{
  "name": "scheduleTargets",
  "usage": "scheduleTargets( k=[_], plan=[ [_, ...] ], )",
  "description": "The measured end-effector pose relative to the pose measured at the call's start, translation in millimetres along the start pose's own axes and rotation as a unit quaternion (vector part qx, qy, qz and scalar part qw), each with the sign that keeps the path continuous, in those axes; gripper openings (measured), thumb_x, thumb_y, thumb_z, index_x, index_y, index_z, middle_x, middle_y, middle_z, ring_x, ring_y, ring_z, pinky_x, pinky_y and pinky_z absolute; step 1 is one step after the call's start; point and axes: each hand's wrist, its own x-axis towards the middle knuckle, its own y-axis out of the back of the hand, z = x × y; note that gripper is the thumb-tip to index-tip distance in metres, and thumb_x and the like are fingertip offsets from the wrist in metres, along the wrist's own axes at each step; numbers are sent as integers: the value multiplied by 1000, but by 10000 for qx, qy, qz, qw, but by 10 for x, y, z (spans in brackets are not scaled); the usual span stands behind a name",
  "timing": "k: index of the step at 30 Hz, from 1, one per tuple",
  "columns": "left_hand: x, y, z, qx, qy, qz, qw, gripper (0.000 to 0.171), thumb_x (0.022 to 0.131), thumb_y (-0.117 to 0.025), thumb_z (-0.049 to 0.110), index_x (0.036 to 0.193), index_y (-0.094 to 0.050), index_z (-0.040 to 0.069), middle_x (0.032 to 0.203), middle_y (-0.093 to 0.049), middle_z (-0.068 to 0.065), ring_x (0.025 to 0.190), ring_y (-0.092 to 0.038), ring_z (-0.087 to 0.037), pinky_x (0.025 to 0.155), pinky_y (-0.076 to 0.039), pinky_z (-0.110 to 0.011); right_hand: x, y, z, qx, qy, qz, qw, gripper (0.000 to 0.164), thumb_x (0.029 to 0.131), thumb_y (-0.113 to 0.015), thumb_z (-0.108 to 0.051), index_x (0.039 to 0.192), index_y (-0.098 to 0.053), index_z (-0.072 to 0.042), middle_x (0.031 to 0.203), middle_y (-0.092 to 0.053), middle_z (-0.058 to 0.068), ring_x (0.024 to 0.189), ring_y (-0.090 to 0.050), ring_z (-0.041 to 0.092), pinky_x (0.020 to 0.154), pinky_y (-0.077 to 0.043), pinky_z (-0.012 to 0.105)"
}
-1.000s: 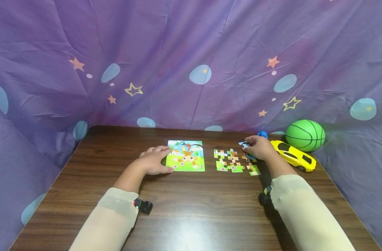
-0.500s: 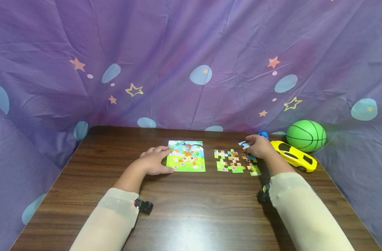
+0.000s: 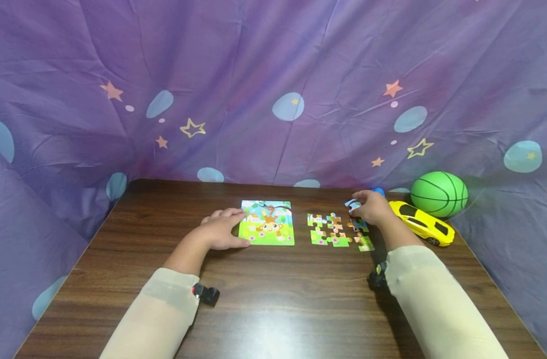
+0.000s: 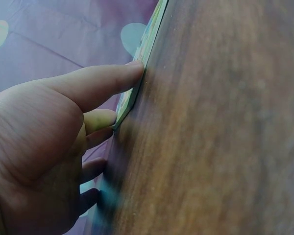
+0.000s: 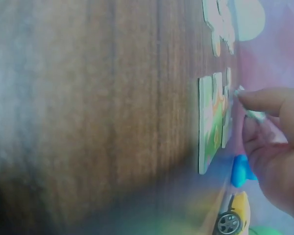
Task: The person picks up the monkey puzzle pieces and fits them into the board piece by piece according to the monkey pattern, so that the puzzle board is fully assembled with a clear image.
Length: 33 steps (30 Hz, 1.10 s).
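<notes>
A square monkey picture puzzle board (image 3: 273,238) lies flat on the wooden table. At its left side rests my left hand (image 3: 219,232), thumb along the near edge and fingertips by the left edge; in the left wrist view the thumb (image 4: 108,83) touches the board's side. My right hand (image 3: 374,209) pinches a blue-and-white jigsaw piece (image 3: 352,204) between thumb and fingers, at the far end of a group of pieces. The right wrist view shows that piece (image 5: 255,115) edge-on, raised above the others. Several joined pieces (image 3: 318,238) and a green corner piece (image 3: 364,243) lie nearer.
To the right of my right hand sits a yellow toy car (image 3: 421,224), with a green ball (image 3: 439,194) behind it. A small blue object (image 3: 379,191) shows partly behind the hand. A purple curtain (image 3: 237,99) hangs behind the table's far edge (image 3: 188,183).
My right hand has shifted slightly right and away with the pinched jigsaw piece, covering more of the blue object. My left hand stays at the board.
</notes>
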Motion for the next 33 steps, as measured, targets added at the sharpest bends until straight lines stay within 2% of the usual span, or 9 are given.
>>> scheduleTargets(
  k=[3,7,12,19,25,33],
  plan=[
    [5,-7,-5,4,6,1,10000,94,92,-74,59,170,-34,25,179,-25,-2,163,-23,-40,129,-22,-71,-12,-11,-65,216,128,201,9995,54,91,-79,-14,139,-63,3,127,-68,29,118,-64,42,103,-55,52],
    [5,-9,-6,-6,12,14,10000,94,92,-75,59,169,-34,25,179,-25,-3,163,-24,-40,129,-22,-71,-43,-45,-234,661,189,294,9972,48,93,-80,-16,137,-67,-1,114,-67,17,105,-63,31,84,-56,33],
    [-3,-4,1,-14,15,17,10000,94,92,-75,59,170,-34,25,179,-25,-3,163,-24,-40,129,-22,-72,-68,-149,-464,1170,252,226,9926,48,95,-80,-18,139,-66,-5,116,-66,14,106,-63,27,79,-55,23],
    [-2,-10,4,-39,18,19,10000,93,92,-75,58,170,-34,25,179,-25,-2,163,-24,-40,129,-22,-71,-101,-353,-771,1692,530,223,9839,48,93,-82,-14,138,-67,-5,118,-69,18,104,-65,25,79,-57,23],
    [5,-9,5,-35,34,20,10000,93,92,-75,58,170,-34,26,179,-25,-2,163,-24,-40,129,-23,-71,-124,-513,-988,2014,646,23,9774,44,93,-82,-12,135,-69,-7,118,-69,17,103,-65,23,83,-59,25],
    [9,-4,-9,-41,-11,-16,10000,94,92,-75,59,170,-34,25,179,-26,-2,163,-23,-40,128,-22,-71,-66,-658,-1190,2056,768,-198,9754,42,92,-80,-12,133,-70,-9,118,-66,12,105,-61,23,79,-56,24]
  ],
)
